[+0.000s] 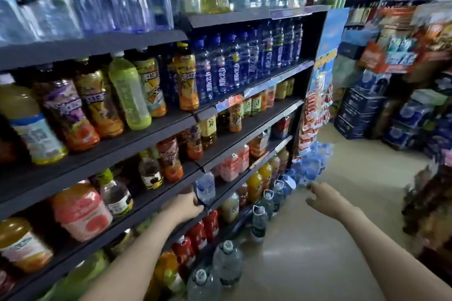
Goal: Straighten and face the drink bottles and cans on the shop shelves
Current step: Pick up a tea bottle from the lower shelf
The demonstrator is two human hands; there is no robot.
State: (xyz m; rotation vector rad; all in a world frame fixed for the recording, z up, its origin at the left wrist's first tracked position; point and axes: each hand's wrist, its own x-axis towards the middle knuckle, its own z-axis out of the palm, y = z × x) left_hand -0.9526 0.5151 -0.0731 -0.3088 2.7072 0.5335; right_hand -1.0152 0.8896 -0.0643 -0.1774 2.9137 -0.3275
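Your left hand (186, 205) is the nearer one, fingers curled at the foot of the upright small water bottle (206, 188) on the shelf (151, 199) edge (grip or mere touch, I can't tell), while your right hand (322, 199) hangs loose and empty, well apart.

Only the arms show. The left forearm (137, 252) and right forearm (381, 252) are bare, unsleeved from the bottom edge to the wrists. The left hand (184, 205) and right hand (326, 200) are ungloved, their outlines slightly blurred.
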